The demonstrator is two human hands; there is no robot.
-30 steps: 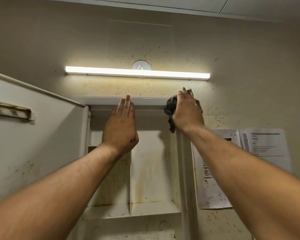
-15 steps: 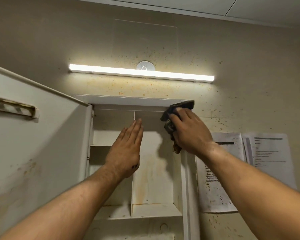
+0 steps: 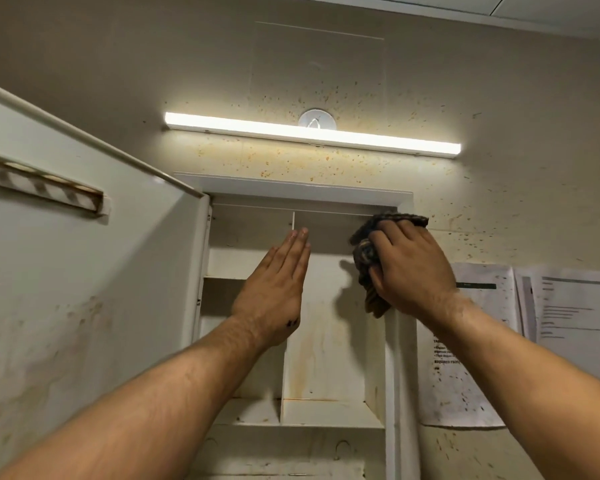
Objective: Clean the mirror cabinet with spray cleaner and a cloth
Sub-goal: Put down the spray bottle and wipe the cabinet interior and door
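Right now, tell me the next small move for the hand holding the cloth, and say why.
Probably draw the cloth down the right wall of the cabinet. The right hand grips it at the top right corner, and lower down the back panel beside that wall shows rusty streaks. The left hand, fingers straight, is over by the divider, out of that path.

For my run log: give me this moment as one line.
step: cloth at cabinet upper right corner | right hand: grips cloth | left hand: flat at divider, contact unclear | door: open
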